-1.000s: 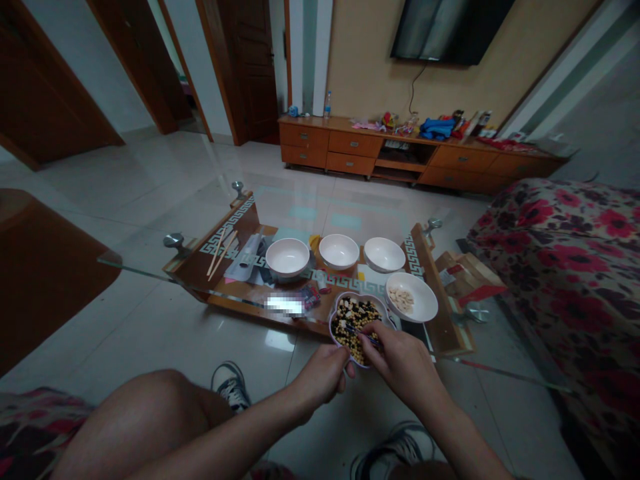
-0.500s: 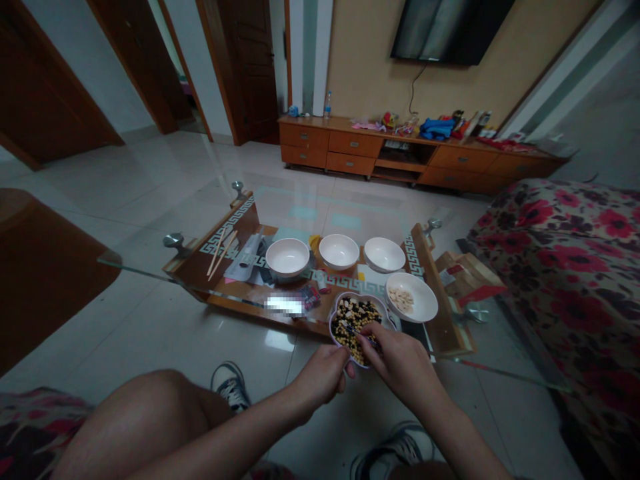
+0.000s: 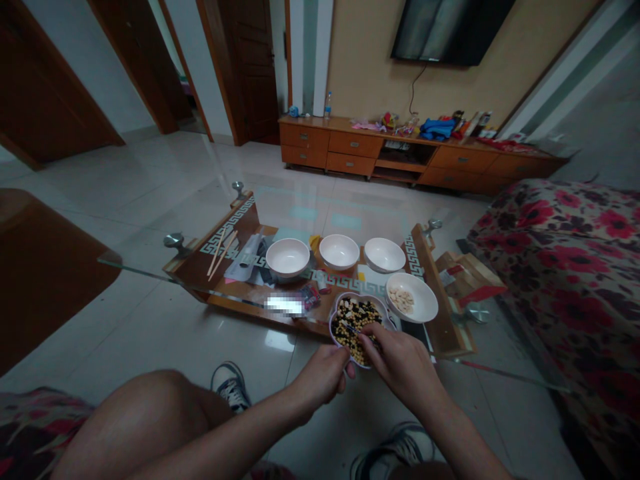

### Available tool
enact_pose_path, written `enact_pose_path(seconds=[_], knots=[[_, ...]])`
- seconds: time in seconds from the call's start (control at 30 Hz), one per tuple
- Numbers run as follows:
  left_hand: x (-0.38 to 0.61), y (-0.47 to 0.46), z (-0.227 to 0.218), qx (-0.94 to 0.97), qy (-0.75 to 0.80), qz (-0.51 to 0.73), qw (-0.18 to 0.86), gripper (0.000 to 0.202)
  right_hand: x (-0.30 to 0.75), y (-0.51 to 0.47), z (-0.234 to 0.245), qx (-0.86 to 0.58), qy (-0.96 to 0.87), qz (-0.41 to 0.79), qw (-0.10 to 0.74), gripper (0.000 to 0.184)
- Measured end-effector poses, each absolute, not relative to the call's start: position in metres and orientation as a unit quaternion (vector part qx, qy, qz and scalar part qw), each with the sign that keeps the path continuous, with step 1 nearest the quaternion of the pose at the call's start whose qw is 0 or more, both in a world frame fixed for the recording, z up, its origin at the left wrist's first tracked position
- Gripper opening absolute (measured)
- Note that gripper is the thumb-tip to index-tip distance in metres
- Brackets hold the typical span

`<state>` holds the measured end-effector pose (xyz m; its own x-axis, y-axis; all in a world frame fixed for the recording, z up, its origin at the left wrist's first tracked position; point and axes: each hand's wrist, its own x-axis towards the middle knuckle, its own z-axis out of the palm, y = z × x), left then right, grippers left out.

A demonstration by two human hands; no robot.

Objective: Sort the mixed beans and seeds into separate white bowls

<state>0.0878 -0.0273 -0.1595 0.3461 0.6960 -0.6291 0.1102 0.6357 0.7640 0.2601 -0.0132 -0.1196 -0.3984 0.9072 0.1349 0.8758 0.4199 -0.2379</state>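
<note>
A flower-shaped dish (image 3: 383, 305) with a pale rim holds mixed yellow and black beans (image 3: 356, 319) and some whitish pieces. My left hand (image 3: 327, 373) is closed on its near left edge. Over the dish, my right hand (image 3: 400, 357) pinches slim metal tweezers (image 3: 352, 328), whose tips reach down among the beans. Whether the tips grip a piece is too small to tell. To the right of the dish, a white bowl (image 3: 423, 298) contains several whitish flat pieces (image 3: 401, 299).
Behind stand three white bowls in a row: left (image 3: 288, 259), middle (image 3: 339, 252) and right (image 3: 385, 255). Chopsticks (image 3: 221, 253) lie on the left of the glass table (image 3: 150, 272). A brown paper bag (image 3: 473, 280) is beyond the right side panel.
Both hands stay in nearly the same place. The beans and whitish pieces near the tweezers look slightly shifted.
</note>
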Motion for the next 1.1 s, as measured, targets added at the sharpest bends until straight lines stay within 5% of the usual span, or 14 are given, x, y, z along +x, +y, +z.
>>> enact_pose_path(seconds=[0.67, 1.1], knots=[[0.085, -0.028, -0.168, 0.376, 0.537, 0.197, 0.729, 0.043, 0.292, -0.003, -0.098, -0.746, -0.637, -0.097, 0.167, 0.028], [0.084, -0.029, -0.168, 0.381, 0.536, 0.202, 0.726, 0.041, 0.289, -0.004, -0.095, -0.779, -0.604, -0.07, 0.158, 0.025]])
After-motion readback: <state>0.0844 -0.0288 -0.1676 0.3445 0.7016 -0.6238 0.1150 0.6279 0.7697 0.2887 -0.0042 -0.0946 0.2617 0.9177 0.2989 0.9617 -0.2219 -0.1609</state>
